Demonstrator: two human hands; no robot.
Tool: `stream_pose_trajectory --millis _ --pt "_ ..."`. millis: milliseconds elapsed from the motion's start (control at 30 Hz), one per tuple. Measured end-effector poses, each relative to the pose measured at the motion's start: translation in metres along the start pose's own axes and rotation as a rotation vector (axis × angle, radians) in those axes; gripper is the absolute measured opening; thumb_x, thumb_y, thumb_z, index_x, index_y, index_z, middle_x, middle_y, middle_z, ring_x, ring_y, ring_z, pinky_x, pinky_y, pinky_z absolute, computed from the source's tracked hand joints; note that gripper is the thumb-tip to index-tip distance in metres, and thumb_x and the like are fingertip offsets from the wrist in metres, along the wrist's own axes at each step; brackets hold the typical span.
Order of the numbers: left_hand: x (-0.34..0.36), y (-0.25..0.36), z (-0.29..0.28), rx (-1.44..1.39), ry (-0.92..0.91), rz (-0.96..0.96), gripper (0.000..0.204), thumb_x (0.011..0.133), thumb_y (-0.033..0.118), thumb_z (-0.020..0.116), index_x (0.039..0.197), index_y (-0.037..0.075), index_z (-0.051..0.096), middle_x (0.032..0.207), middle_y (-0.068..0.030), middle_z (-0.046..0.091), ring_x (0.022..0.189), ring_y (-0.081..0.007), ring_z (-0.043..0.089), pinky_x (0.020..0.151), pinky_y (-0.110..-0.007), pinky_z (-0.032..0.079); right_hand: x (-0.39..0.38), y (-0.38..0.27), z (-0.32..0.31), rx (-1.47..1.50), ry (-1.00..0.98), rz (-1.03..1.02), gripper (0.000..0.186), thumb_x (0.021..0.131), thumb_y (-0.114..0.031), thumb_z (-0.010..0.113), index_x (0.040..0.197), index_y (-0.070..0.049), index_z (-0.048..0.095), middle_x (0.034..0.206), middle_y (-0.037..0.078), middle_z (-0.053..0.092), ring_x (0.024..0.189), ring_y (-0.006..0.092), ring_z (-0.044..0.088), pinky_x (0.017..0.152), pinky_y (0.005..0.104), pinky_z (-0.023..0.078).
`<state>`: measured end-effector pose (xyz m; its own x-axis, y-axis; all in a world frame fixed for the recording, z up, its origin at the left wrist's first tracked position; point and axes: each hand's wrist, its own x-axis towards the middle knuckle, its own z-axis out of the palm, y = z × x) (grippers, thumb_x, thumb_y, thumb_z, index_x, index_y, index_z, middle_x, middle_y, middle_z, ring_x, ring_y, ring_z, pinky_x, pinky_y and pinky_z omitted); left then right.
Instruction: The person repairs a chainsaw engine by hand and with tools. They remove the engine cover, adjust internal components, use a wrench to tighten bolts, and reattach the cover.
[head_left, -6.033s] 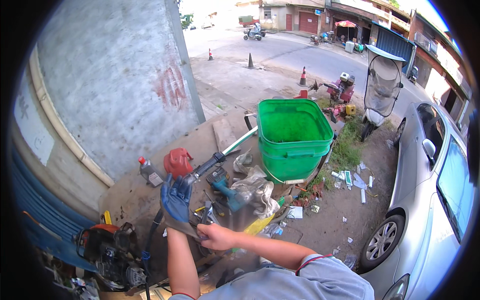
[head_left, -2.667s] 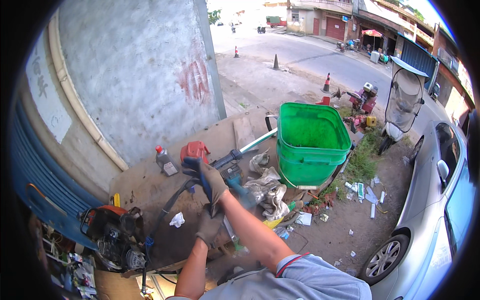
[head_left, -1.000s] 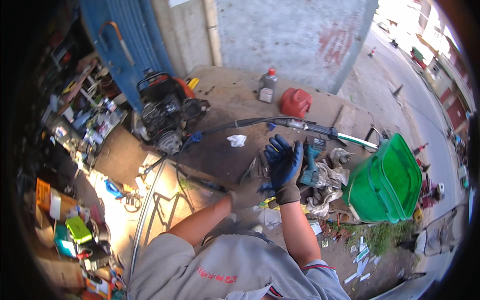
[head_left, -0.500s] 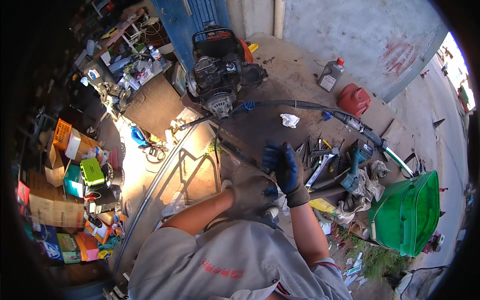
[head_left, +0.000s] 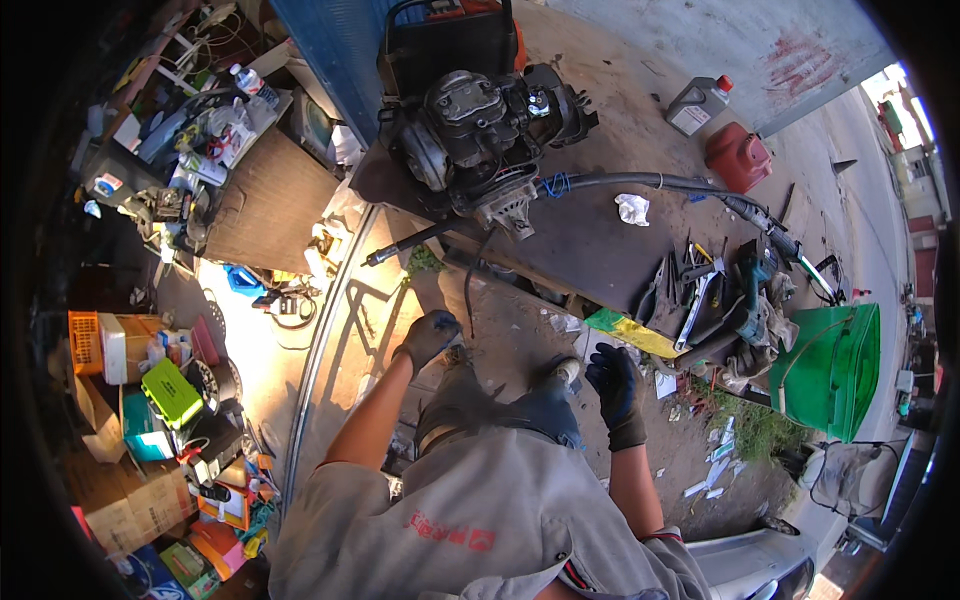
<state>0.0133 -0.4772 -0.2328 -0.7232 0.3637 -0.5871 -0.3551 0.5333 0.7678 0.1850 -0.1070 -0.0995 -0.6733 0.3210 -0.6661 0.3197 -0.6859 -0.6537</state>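
Engine (head_left: 480, 120) on the low platform (head_left: 600, 240), untouched; both gloved hands empty.
Near: left hand (head_left: 428, 338) loosely curled, right hand (head_left: 614, 380) open, neither gripping. Beyond: hand tools (head_left: 690, 290) lie unused; engine farther back, no work begun by the look of it.

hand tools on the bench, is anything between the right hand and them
Nothing visible blocks the way. The right hand, gloved and empty, hangs in open air below the bench edge; the hand tools lie above and to its right on the dark bench top, with only the yellow-green scrap at the edge between.
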Motion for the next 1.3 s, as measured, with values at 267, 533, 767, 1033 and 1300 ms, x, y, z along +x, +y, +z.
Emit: stream_pose_trajectory --millis 267,533,767,1033,1300 --pt "0.136 -0.051 0.056 -0.133 0.020 0.089 0.055 0.089 0.032 0.078 0.138 0.011 0.063 0.131 -0.0145 0.070 0.118 -0.0362 0.067 0.101 -0.039 0.054 -0.054 0.025 0.078 -0.256 0.091 -0.121 0.038 0.108 -0.028 0.059 0.126 0.005 0.070 0.108 0.013 0.075 0.096 0.0197 0.072 0.087 0.0343 0.059" --pt "0.070 0.009 0.062 -0.750 -0.059 -0.245 0.019 0.104 0.023 0.064 0.119 0.013 0.068 0.108 -0.0073 0.075 0.087 -0.0217 0.072 0.071 -0.038 0.060 -0.046 0.072 0.038 -0.586 0.164 -0.086 0.040 0.105 -0.035 0.064 0.117 0.001 0.075 0.099 0.010 0.076 0.091 0.0144 0.070 0.079 0.0305 0.055" --pt "-0.006 0.082 0.076 -1.224 -0.462 -0.343 0.025 0.108 0.025 0.058 0.122 0.006 0.066 0.117 -0.0130 0.075 0.110 -0.0277 0.072 0.098 -0.044 0.060 -0.064 0.039 0.043 -1.281 -0.089 -0.003 0.046 0.099 -0.040 0.070 0.125 -0.003 0.074 0.106 0.012 0.077 0.091 0.0154 0.073 0.081 0.0318 0.056" --pt "-0.048 0.177 0.094 -1.475 -0.759 -0.336 0.034 0.111 0.024 0.052 0.131 0.001 0.066 0.123 -0.0150 0.074 0.121 -0.0285 0.068 0.109 -0.039 0.052 -0.012 -0.038 0.107 -0.103 0.028 -0.772 0.047 0.108 -0.021 0.061 0.149 0.001 0.053 0.116 0.008 0.072 0.084 0.0106 0.064 0.075 0.0262 0.052" --pt "-0.057 0.287 -0.022 0.017 -0.481 0.085 0.038 0.109 0.032 0.057 0.125 -0.001 0.067 0.109 -0.0125 0.076 0.082 -0.0180 0.075 0.069 -0.028 0.061 0.031 -0.098 0.174 -0.482 -0.230 -0.729 0.043 0.104 -0.014 0.054 0.144 0.001 0.057 0.085 0.012 0.071 0.077 0.0203 0.069 0.075 0.0355 0.055"
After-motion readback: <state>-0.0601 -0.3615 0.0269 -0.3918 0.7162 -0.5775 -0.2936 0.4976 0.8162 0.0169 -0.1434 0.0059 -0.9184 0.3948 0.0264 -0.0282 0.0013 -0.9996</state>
